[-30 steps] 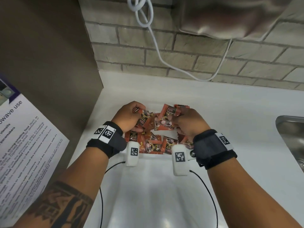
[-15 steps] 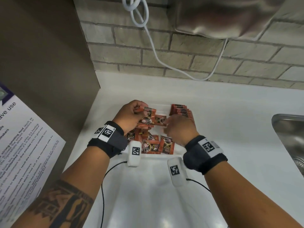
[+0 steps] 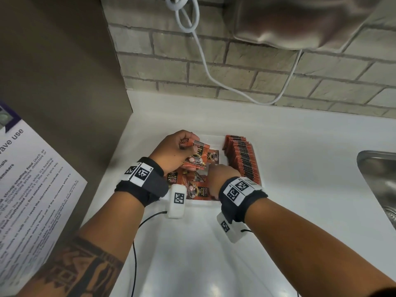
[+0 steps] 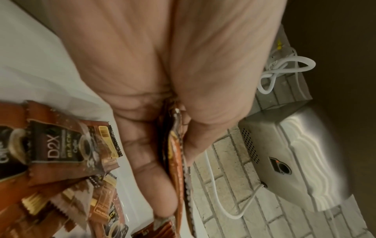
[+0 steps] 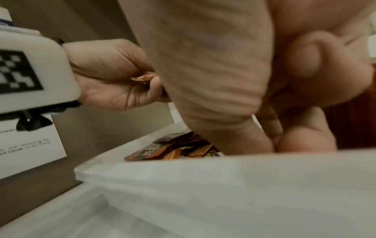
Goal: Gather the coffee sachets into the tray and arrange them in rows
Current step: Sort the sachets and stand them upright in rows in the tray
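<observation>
Coffee sachets (image 3: pixel 198 156) pinched in left hand (image 3: pixel 173 150) fingers; right hand's (image 3: pixel 216 176) fingers hidden, grip unclear.

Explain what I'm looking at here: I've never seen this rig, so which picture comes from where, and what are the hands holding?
There is no machine: a person works with bare hands, wearing black wrist straps with small white cameras. The wide picture comes from a head camera looking down; the two close ones look along each hand from the wrist.

On the white countertop sits a shallow clear plastic tray. Along its right side stands a tidy row of orange-and-black coffee sachets; a loose heap of sachets lies in the left part.

The left hand grips a small bunch of sachets, seen edge-on in the left wrist picture. The right hand reaches into the heap; its grasp is hidden.
</observation>
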